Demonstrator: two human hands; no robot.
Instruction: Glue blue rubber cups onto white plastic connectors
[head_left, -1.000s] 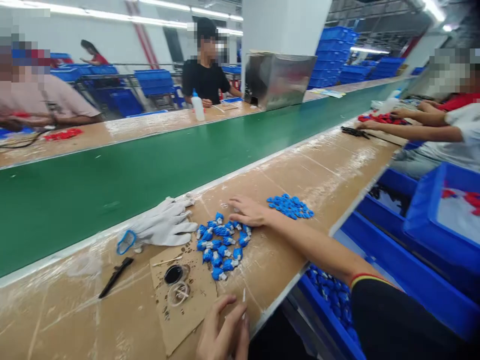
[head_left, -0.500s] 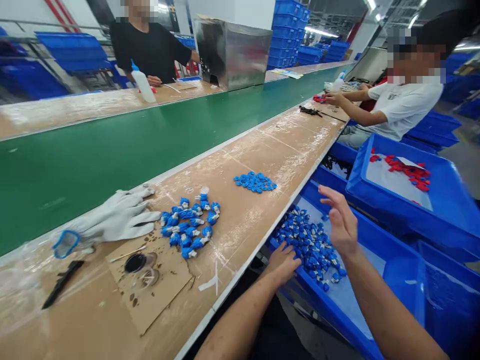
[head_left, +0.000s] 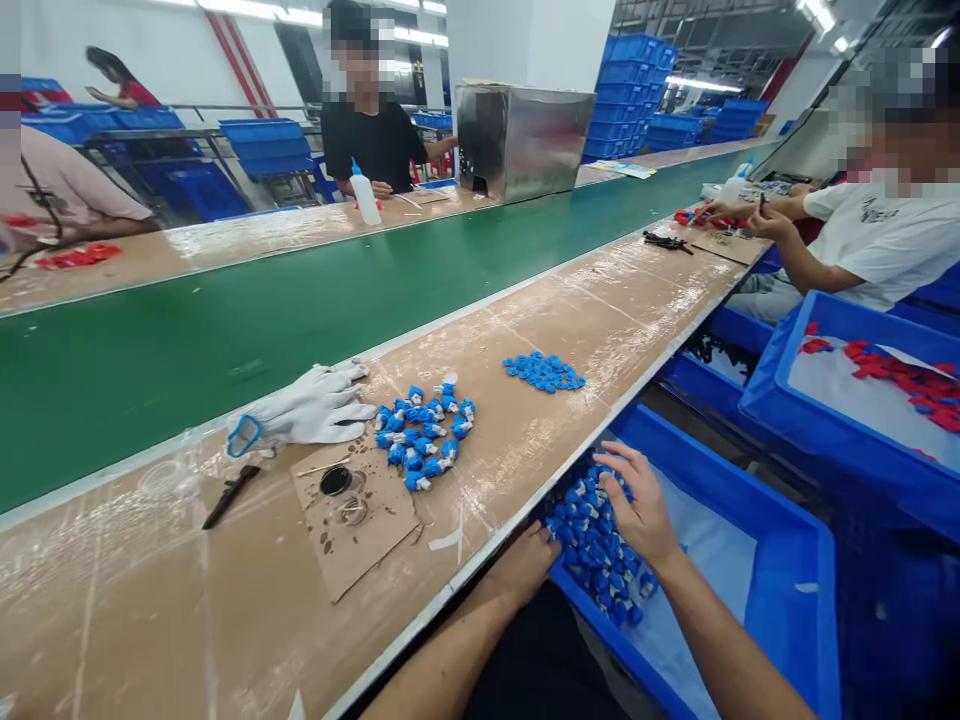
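Note:
Small blue pieces with white parts [head_left: 600,550] lie heaped in a blue bin [head_left: 787,540] below the table edge. Over the heap, my right hand [head_left: 636,505] is open, its fingers apart and nothing visible in it. My left hand [head_left: 529,562] is at the bin's near left rim beside the heap; its fingers are partly hidden, and what they touch cannot be made out. On the table, a group of similar blue pieces [head_left: 426,432] sits near a cluster of flat blue pieces [head_left: 544,371].
White gloves [head_left: 311,405], a black tool [head_left: 231,496] and cardboard [head_left: 360,545] with a dark liquid cup [head_left: 335,481] lie on the table [head_left: 525,440]. A green belt [head_left: 300,290] runs behind. One person [head_left: 885,225] sits right, beside a bin of red pieces [head_left: 847,420].
The view has turned left. My right hand has come left and down over the heap. The bin sits closer under the table edge, and my left hand is at its left rim.

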